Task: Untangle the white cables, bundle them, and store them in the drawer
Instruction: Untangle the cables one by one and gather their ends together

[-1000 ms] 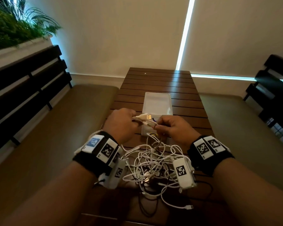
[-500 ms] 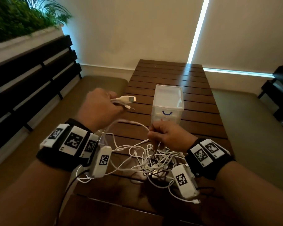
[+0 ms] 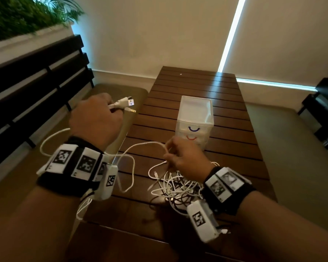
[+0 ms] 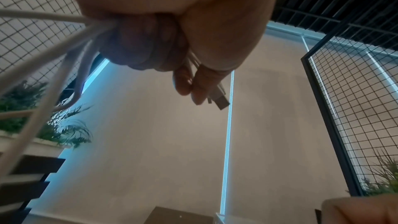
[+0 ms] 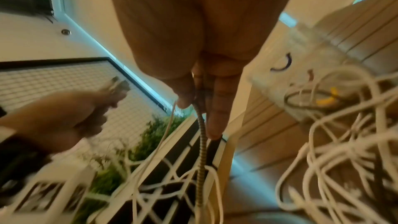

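Note:
A tangle of white cables [image 3: 176,188] lies on the slatted wooden table [image 3: 197,87], below my right wrist. My left hand [image 3: 97,120] is raised out to the left and grips white cable ends, with USB plugs [image 3: 128,103] sticking out past the fingers; the plug [image 4: 220,99] shows under the thumb in the left wrist view. My right hand [image 3: 184,157] pinches cable strands [image 5: 199,125] above the heap. A loose white strand [image 3: 140,145] runs between the two hands. The small clear drawer unit [image 3: 195,120] stands just beyond my right hand, its drawers closed.
A cushioned bench [image 3: 106,91] with a dark slatted backrest [image 3: 36,82] runs along the left, with plants [image 3: 23,14] above it. Another bench [image 3: 292,148] lies to the right. A dark cable [image 3: 178,197] is mixed into the heap.
My left hand has pulled the USB ends up and away to the left, drawing a strand out of the tangle. My right hand stayed over the heap, holding strands.

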`<state>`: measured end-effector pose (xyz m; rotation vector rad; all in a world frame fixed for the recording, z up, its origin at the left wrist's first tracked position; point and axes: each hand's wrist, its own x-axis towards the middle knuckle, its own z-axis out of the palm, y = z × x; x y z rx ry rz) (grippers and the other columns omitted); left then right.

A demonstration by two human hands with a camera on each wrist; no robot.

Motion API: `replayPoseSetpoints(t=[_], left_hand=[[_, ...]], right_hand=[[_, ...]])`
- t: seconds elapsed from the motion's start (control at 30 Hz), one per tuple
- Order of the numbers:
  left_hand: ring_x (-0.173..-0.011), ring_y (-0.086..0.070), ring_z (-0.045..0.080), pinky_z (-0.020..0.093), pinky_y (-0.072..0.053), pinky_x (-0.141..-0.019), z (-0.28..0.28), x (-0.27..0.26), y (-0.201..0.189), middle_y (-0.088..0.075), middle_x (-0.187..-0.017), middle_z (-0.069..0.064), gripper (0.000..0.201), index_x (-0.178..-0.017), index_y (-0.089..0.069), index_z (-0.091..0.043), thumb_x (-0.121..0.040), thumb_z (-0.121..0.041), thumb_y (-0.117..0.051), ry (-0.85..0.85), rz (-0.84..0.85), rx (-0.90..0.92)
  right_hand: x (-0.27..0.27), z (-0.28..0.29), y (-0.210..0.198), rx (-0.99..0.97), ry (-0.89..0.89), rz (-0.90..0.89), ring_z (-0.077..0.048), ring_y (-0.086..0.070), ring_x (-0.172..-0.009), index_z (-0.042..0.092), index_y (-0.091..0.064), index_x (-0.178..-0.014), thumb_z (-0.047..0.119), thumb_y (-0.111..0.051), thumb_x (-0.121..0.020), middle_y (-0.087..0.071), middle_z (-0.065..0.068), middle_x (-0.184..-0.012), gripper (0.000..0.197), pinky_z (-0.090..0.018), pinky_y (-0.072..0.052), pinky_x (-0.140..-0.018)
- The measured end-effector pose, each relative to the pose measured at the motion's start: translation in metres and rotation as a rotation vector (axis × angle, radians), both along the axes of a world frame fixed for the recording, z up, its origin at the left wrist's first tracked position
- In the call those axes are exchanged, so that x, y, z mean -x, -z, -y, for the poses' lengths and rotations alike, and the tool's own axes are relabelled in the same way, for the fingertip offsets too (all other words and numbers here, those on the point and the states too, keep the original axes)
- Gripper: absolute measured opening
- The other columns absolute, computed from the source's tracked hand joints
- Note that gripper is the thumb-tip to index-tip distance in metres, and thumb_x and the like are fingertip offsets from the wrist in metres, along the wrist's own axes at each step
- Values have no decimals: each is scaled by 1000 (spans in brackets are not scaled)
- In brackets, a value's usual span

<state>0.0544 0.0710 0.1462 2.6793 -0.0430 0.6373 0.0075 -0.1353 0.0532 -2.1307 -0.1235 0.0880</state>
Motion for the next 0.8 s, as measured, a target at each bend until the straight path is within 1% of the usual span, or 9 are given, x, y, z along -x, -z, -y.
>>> replayPoseSetpoints(t=[0.13,0.2,0.23,0.37,0.43,0.5,0.57,0.73,0.8], left_hand=[[-71,-47,28,34,-38,-66,4,-4,14,-55,-73,7,19,-82,-59,-18,-89,-35,-53,-26,-78,42],[-68,-46,27,33,-36,-64,0,-5,18,-51,-69,5,20,-78,-56,-18,-89,-34,-53,-30,-104,48],[-65,-46,26,31,-35,-62,-3,-5,19,-49,-66,3,22,-76,-55,-17,-90,-34,-53,-28,-112,47],[-55,-42,14,27,-25,-49,-11,-3,32,-50,-62,2,24,-71,-54,-18,-89,-34,-54,-26,-169,46],[-55,-43,14,26,-25,-48,-9,-4,40,-50,-61,2,27,-66,-51,-18,-88,-33,-55,-20,-215,57],[-56,-44,15,27,-25,-48,-1,-4,47,-50,-62,3,30,-63,-47,-17,-87,-32,-56,6,-259,55],[-60,-49,20,28,-28,-48,12,-4,53,-51,-64,4,29,-65,-47,-16,-88,-32,-55,51,-294,40],[-59,-48,14,26,-29,-49,33,1,69,-52,-64,0,28,-67,-50,-19,-88,-36,-56,122,-354,7],[-61,-51,16,26,-31,-50,35,1,72,-54,-65,-1,25,-70,-54,-18,-88,-36,-57,142,-358,1]], right_hand=[[13,-36,29,70,-206,-159,-24,-69,-84,13,-58,-101,15,-66,-88,-69,-11,-97,15,-47,-57,-79],[19,-40,36,190,-427,-297,-14,-66,-82,11,-65,-105,14,-66,-89,-71,-10,-100,16,-35,-56,-83],[19,-34,35,285,-467,-311,-11,-64,-81,11,-67,-104,14,-65,-89,-72,-9,-100,16,-30,-53,-79],[7,21,24,538,-264,-333,-23,-69,-77,10,-67,-83,7,-56,-84,-68,-6,-79,11,-26,-51,-61],[4,50,20,680,-246,-418,-19,-67,-76,13,-69,-79,11,-57,-84,-69,-4,-80,12,-29,-55,-66],[6,66,29,783,-278,-440,-17,-63,-80,15,-74,-85,15,-61,-84,-71,-3,-89,13,-27,-50,-70],[8,69,46,809,-280,-420,-18,-61,-82,12,-76,-92,17,-60,-85,-72,-5,-95,18,-24,-44,-70],[13,67,83,868,-174,-298,-21,-65,-94,22,-74,-101,31,-57,-89,-71,-1,-103,22,-29,-50,-78],[14,63,92,891,-137,-285,-23,-65,-96,24,-73,-101,29,-54,-90,-70,-1,-104,23,-29,-49,-77]])
